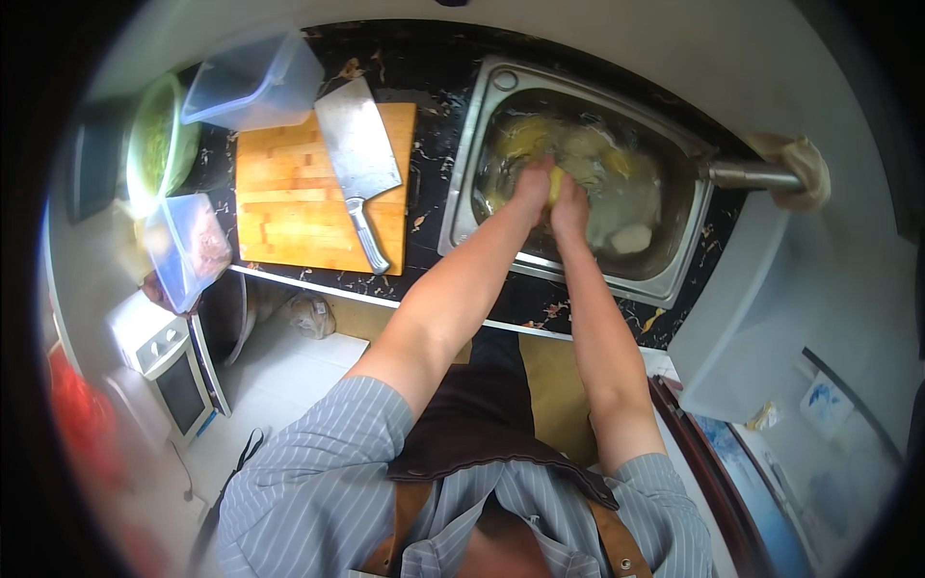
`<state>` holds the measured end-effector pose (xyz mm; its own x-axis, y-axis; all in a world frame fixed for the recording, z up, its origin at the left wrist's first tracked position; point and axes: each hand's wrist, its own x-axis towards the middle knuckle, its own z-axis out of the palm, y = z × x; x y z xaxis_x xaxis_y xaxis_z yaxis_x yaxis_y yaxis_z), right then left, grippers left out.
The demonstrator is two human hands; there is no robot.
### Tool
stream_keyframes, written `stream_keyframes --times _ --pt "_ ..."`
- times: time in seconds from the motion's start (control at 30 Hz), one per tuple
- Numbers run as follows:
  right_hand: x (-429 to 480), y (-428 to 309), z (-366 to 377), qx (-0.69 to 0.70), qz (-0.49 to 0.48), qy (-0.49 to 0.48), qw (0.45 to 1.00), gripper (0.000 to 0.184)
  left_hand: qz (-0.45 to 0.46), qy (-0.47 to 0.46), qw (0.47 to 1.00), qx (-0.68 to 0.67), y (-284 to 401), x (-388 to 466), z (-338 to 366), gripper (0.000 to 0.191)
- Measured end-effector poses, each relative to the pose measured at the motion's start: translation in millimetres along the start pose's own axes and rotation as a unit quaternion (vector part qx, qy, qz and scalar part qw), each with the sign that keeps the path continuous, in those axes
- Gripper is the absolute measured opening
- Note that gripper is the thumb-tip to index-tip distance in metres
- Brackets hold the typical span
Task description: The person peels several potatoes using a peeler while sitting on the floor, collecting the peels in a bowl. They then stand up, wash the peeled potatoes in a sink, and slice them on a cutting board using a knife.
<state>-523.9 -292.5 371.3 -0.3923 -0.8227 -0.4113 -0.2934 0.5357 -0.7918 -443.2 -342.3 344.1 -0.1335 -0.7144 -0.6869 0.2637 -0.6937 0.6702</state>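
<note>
Both of my hands are down in a stainless-steel sink that holds water. Between my left hand and my right hand is a yellow piece of produce, perhaps a potato; the fingers of both hands close around it and partly hide it. Around them, more yellow pieces lie under the rippling water, blurred. A pale, rounded piece sits near the sink's front right.
Left of the sink, a cleaver lies on a wooden cutting board. Beyond are a clear plastic box, a green-tinted bowl and a box holding what looks like meat. A faucet wrapped in cloth extends at the right.
</note>
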Motion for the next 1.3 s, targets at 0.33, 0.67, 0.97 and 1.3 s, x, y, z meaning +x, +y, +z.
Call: stream_keyframes --times 0.33,0.67,0.97,1.3 --pt "-27 -10 -44 -0.196 -0.123 0.098 0.968 0.045 0.127 0.011 0.889 0.439 37 -52 0 0.069" --pt "-50 -200 35 -0.042 -0.380 0.005 0.924 0.029 0.279 -0.012 0.873 0.399 103 -121 -84 0.034" --pt "-32 -371 232 0.047 -0.046 -0.249 0.966 0.073 0.176 0.161 0.971 0.017 131 -286 -349 0.015" --pt "-37 -375 288 0.182 0.010 -0.157 0.971 0.023 0.183 0.275 0.892 -0.308 149 -379 -589 0.040"
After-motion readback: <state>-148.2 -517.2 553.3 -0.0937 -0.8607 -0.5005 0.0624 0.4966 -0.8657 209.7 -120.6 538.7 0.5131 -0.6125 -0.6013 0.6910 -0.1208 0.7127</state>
